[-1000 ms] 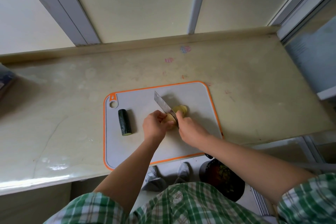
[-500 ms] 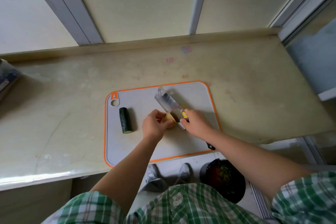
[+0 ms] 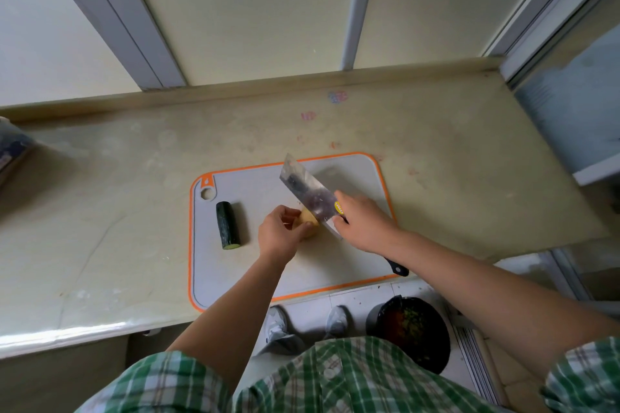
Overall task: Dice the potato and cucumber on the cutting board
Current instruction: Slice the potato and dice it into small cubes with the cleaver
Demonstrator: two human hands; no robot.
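The knife (image 3: 307,193) has a bright, mirror-like metal blade and a dark handle end that looks like plastic. The cutting board (image 3: 255,265) is matt grey plastic with an orange rim. The pale surface (image 3: 100,211) looks like polished stone, glossy along its near left edge. The cucumber (image 3: 228,224) has dark, slightly shiny skin. The potato (image 3: 310,221) looks smooth and pale. The shirt (image 3: 335,379) is checked cloth.

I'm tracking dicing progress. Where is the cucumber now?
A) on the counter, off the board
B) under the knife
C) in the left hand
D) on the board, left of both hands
D: the cucumber lies on the board, apart from the left hand, which holds the potato; the right hand grips the knife.
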